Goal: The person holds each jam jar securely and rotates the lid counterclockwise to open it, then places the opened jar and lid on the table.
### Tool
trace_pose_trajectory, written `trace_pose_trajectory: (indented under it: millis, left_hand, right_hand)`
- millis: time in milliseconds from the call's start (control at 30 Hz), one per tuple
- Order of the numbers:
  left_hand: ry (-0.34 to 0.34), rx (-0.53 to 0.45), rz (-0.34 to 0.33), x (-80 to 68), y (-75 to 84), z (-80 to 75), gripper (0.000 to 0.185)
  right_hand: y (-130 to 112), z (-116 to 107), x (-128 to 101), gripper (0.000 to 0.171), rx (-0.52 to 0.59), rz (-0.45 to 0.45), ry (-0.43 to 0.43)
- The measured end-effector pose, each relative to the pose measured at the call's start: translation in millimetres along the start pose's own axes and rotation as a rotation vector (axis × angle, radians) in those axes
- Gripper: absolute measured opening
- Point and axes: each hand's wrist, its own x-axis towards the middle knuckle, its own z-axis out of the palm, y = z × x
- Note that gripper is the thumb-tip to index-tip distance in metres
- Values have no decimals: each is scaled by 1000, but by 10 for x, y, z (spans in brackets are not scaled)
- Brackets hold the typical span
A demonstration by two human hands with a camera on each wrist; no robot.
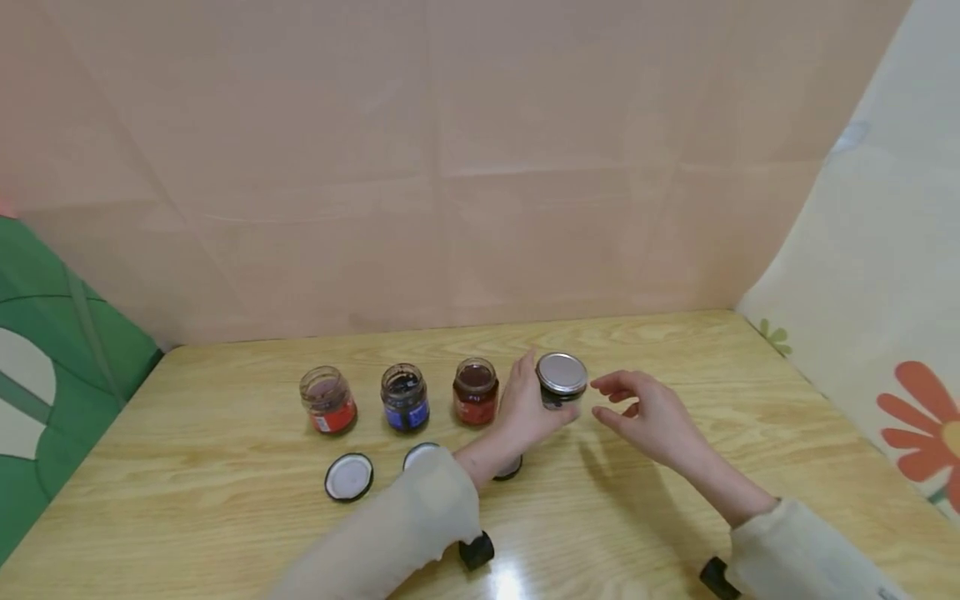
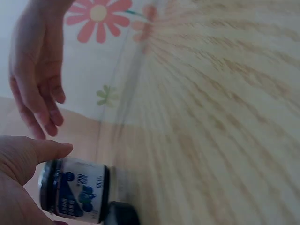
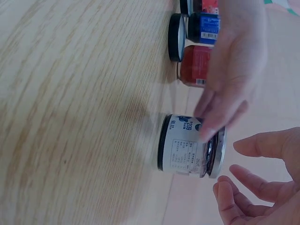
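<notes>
My left hand [image 1: 525, 412] grips the capped jar [image 1: 561, 382], fingers and thumb wrapped round its glass side; the jar stands upright on the wooden table [image 1: 675, 517]. Silver lid [image 1: 562, 372] sits on top of it. From my left wrist I see the thumb [image 2: 35, 152] pressed along the jar's [image 2: 75, 187] shoulder, white-and-blue label facing out. From my right wrist the same jar [image 3: 187, 145] shows a dark base and a printed label, my left fingers [image 3: 225, 108] draped over its upper part.

My right hand [image 1: 648, 417] is loose and holds nothing. It hovers just beside the capped jar, on the side away from the other jars, fingers gently bent, fingertips near the lid's rim but apart from it. Right-wrist view confirms a gap between my right fingertips [image 3: 243, 147] and the lid [image 3: 216, 152].

Taking the capped jar as the landmark:
- Just beside it, past my left hand, a red-labelled open jar [image 1: 476, 391] with dark contents.
- Farther along the same row, a blue-labelled open jar [image 1: 405, 397].
- At the far end of the row, another open jar with a red label [image 1: 328, 400].
- Nearer to me than the row, a loose lid [image 1: 348, 477] lies white side up; a second loose lid [image 1: 420, 454] is half hidden by my left sleeve [image 1: 405, 533]; a dark edge of a third [image 1: 510, 471] shows under my left wrist.

Behind the row, a pinkish sheet [image 1: 450, 167] hangs as backdrop.
</notes>
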Motion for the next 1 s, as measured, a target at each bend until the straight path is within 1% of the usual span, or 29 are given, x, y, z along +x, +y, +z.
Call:
trace_pose_trajectory:
  millis: [167, 333, 533, 667, 867, 1000]
  left_hand:
    - [32, -25, 5, 32, -83, 105, 98]
    - [50, -37, 11, 72, -129, 157, 94]
    - [68, -55, 15, 116, -160, 186, 80]
    - [85, -68, 12, 134, -178, 197, 75]
    - [77, -67, 7, 147, -195, 217, 71]
    - [83, -65, 5, 136, -199, 207, 69]
  right_hand:
    - [17, 5, -27, 27, -7, 21, -2]
    - [27, 13, -28, 27, -9, 25, 5]
    - [34, 14, -19, 25, -4, 17, 18]
    - [30, 13, -15, 24, -2, 24, 15]
    - [17, 4, -14, 25, -14, 38, 12]
    - [12, -2, -11, 26, -17, 40, 13]
